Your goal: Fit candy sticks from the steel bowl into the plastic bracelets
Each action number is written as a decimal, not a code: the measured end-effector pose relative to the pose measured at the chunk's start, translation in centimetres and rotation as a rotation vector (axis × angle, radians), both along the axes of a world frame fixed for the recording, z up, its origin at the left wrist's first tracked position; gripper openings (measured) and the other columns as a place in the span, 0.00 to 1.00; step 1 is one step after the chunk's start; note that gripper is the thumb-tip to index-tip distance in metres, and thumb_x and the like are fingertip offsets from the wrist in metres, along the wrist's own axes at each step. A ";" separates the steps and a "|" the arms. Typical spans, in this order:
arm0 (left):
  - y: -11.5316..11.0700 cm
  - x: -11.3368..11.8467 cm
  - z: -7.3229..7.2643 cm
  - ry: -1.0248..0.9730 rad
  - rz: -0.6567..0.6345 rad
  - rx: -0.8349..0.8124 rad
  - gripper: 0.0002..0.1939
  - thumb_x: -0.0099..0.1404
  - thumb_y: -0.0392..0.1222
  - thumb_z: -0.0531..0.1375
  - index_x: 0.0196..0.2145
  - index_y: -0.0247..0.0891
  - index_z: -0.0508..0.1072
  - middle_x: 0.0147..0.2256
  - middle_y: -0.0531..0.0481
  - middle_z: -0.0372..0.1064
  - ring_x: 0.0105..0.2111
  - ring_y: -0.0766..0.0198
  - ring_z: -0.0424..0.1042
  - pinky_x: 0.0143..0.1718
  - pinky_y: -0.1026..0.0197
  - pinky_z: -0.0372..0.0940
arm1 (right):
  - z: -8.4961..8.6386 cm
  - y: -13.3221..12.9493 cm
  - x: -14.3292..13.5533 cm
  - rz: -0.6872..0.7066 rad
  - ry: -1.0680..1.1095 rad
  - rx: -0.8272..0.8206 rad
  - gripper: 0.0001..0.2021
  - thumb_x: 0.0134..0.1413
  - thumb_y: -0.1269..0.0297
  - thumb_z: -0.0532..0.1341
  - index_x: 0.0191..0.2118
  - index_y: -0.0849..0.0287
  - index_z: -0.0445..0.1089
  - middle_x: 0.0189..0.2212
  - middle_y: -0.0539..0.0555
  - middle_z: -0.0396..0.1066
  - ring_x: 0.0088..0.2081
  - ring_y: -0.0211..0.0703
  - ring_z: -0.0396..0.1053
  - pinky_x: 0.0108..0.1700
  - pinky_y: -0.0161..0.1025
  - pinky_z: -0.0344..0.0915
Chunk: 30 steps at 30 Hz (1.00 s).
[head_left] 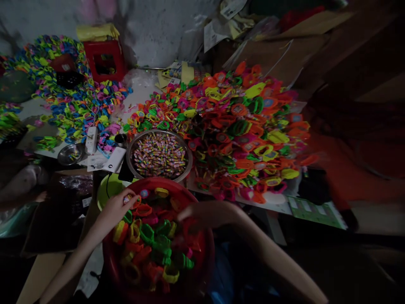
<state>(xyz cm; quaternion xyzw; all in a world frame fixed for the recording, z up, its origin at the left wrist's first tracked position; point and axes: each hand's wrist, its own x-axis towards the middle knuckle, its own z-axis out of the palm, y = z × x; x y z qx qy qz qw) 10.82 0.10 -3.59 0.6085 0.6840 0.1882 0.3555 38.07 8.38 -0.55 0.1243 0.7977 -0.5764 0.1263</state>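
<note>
A red tub point(207, 253) holds loose toy watches point(161, 247) in green, orange, yellow and pink. Above its left rim, my left hand point(122, 205) is closed, pinching a small patterned wrapped roll point(127, 199) that looks like candy. Something orange, perhaps a watch, shows at these fingertips. My right hand point(196, 213) reaches over the tub's right side among the watches. Motion blur and shadow smear its fingers, so its grip is unclear. Just beyond the tub, a round metal bowl point(129, 158) is filled with similar small wrapped rolls point(160, 154).
A large heap of bright watches point(249, 126) covers the table on the right. Another heap point(72, 109) lies at the left, by a red stool point(106, 61). A power strip point(91, 140), white power bank point(115, 159) and small metal dish point(71, 154) lie left of the bowl.
</note>
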 end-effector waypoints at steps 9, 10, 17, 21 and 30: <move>-0.8 -1.3 -1.0 0.006 0.022 0.068 0.16 0.64 0.55 0.51 0.37 0.39 0.63 0.31 0.52 0.68 0.31 0.62 0.69 0.35 0.62 0.62 | -1.4 7.2 3.1 -1.426 0.726 0.535 0.34 0.49 0.52 0.64 0.61 0.53 0.53 0.60 0.58 0.56 0.59 0.49 0.58 0.58 0.50 0.58; -0.9 -1.4 -1.1 0.007 0.022 0.063 0.16 0.64 0.55 0.51 0.37 0.39 0.63 0.31 0.52 0.68 0.31 0.62 0.70 0.35 0.62 0.62 | -2.6 6.8 2.3 -1.371 0.647 0.543 0.33 0.50 0.52 0.64 0.59 0.56 0.55 0.57 0.60 0.60 0.56 0.49 0.62 0.56 0.50 0.61; -0.8 -1.5 -1.5 -0.020 -0.013 0.060 0.14 0.65 0.50 0.51 0.41 0.40 0.67 0.41 0.48 0.72 0.42 0.59 0.72 0.46 0.59 0.62 | -9.6 -1.6 -7.0 -0.328 0.335 0.757 0.18 0.57 0.63 0.60 0.52 0.64 0.66 0.49 0.61 0.67 0.52 0.48 0.65 0.55 0.45 0.62; -1.0 -1.2 -1.0 -0.074 -0.022 0.055 0.16 0.66 0.51 0.50 0.44 0.41 0.69 0.45 0.49 0.72 0.45 0.60 0.71 0.49 0.60 0.62 | -10.9 -3.7 -9.7 -0.188 0.191 0.844 0.24 0.51 0.63 0.65 0.53 0.68 0.64 0.48 0.66 0.68 0.52 0.53 0.65 0.54 0.48 0.62; -1.8 0.2 -0.4 0.011 -0.117 0.141 0.18 0.70 0.48 0.46 0.53 0.41 0.64 0.54 0.46 0.65 0.54 0.60 0.65 0.56 0.56 0.58 | -7.8 -1.9 -6.5 -0.547 0.483 0.475 0.15 0.63 0.70 0.50 0.52 0.60 0.65 0.48 0.58 0.66 0.52 0.41 0.63 0.54 0.42 0.62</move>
